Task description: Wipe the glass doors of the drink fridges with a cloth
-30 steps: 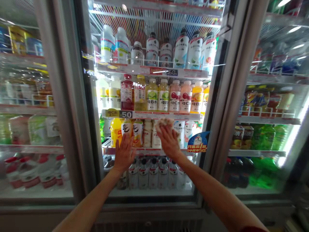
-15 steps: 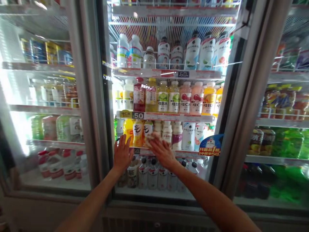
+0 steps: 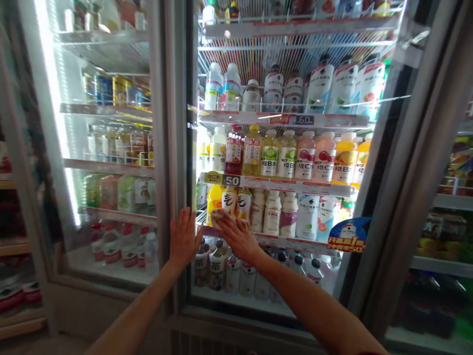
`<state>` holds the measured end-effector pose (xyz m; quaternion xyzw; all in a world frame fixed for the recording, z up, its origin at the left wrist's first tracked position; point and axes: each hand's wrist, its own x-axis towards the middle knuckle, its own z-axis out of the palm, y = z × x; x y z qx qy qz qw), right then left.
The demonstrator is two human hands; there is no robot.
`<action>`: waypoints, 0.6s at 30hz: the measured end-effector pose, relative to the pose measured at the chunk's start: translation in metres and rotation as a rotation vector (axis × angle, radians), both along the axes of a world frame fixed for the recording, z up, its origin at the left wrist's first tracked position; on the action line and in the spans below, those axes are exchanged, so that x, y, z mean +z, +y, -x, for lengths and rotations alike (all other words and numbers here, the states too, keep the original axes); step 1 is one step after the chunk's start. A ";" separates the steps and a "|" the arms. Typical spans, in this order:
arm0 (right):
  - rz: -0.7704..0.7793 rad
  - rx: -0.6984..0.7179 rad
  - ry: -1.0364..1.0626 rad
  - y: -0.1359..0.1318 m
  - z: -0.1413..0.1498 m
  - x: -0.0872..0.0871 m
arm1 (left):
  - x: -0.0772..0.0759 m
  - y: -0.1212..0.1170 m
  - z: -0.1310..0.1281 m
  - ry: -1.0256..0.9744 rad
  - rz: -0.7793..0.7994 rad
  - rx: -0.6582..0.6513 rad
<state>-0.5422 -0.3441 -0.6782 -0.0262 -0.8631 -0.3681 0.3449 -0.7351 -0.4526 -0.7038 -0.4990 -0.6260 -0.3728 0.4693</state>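
Observation:
My left hand (image 3: 185, 239) lies flat against the metal frame (image 3: 170, 123) at the left side of a glass fridge door, fingers stretched upward and holding nothing. To its right, my right hand (image 3: 240, 241) presses a pale crumpled cloth (image 3: 219, 218) against the glass, fingers laid over it. Part of the cloth is hidden beneath the palm. Behind the glass stand orange drink bottles (image 3: 228, 199) and milky white bottles (image 3: 272, 212), apart from both hands.
A blue promotional sticker (image 3: 348, 234) is on the glass at the lower right. Shelves of bottles (image 3: 269, 153) fill the fridge inside. Another glass-door section with cans (image 3: 103, 88) stands on the left, and a thick metal frame (image 3: 417, 162) borders the right.
My right hand has slid the cloth leftward over the glass. My left hand has shifted left from the glass onto the door frame. The view has turned left.

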 end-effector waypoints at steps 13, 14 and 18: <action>0.080 0.100 -0.005 -0.027 0.093 0.018 | -0.010 -0.041 0.037 -0.009 -0.023 0.093; 0.057 0.125 -0.059 -0.028 0.091 -0.003 | -0.011 -0.042 0.038 -0.005 -0.020 0.092; -0.010 0.183 -0.151 -0.019 0.066 -0.029 | -0.009 -0.046 0.039 -0.009 -0.007 0.084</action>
